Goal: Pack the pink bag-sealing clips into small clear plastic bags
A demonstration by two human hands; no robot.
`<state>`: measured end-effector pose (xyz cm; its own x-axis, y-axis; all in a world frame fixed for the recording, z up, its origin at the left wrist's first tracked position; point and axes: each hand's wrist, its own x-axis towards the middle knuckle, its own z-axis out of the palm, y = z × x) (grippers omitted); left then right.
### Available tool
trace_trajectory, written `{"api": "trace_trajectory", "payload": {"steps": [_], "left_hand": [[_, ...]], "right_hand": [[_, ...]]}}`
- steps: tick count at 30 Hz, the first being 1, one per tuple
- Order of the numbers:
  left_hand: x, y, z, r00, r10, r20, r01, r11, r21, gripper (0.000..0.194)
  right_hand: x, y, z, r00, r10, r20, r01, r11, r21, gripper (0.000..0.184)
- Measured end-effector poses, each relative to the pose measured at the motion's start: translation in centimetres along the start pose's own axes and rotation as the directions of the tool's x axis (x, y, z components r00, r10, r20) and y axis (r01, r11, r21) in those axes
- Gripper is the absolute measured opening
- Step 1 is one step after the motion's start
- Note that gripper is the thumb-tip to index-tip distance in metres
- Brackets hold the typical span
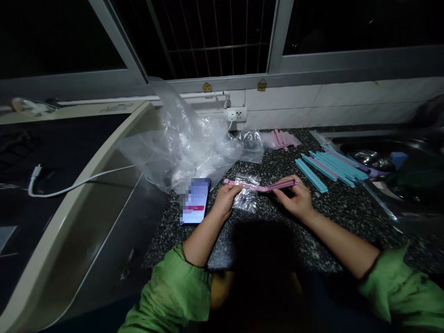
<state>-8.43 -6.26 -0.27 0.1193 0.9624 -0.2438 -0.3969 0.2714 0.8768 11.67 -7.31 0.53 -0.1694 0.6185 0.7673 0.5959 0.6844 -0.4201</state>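
A long pink sealing clip (pixel 263 186) lies across the top of a small clear plastic bag (pixel 245 196) just above the dark speckled counter (pixel 277 231). My left hand (pixel 225 199) pinches the clip's left end together with the bag. My right hand (pixel 296 199) grips the clip's right end with closed fingers. The bag hangs below the clip between both hands, with small dark contents I cannot make out.
A phone (pixel 194 201) with a lit screen lies left of my hands. A large crumpled clear plastic sheet (pixel 187 143) sits behind. Several blue clips (pixel 329 169) lie right, pink ones (pixel 282 138) further back. A sink (pixel 388 162) is far right, a charger cable (pixel 69 185) left.
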Motion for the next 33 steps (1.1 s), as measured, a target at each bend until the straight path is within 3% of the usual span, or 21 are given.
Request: {"api": "trace_trajectory", "payload": {"steps": [7,18,33], "left_hand": [[-0.2,-0.3,0.2,0.996,0.089,-0.006,-0.088,0.989,0.115,0.029],[-0.5,-0.6,0.5,0.984,0.175,0.018,-0.174,0.955,0.239,0.024],[-1.1,-0.2,1.3,0.987,0.142,0.071,-0.157,0.929,0.334,0.013]], "right_hand": [[0.0,-0.1,0.0,0.999,-0.041,0.024,0.041,0.999,-0.027,0.004],[-0.4,-0.5,0.2,0.958,-0.274,0.087,0.285,0.948,-0.145,0.013],[-0.7,-0.1,0.9,0.953,-0.277,0.125,0.295,0.941,-0.166,0.010]]}}
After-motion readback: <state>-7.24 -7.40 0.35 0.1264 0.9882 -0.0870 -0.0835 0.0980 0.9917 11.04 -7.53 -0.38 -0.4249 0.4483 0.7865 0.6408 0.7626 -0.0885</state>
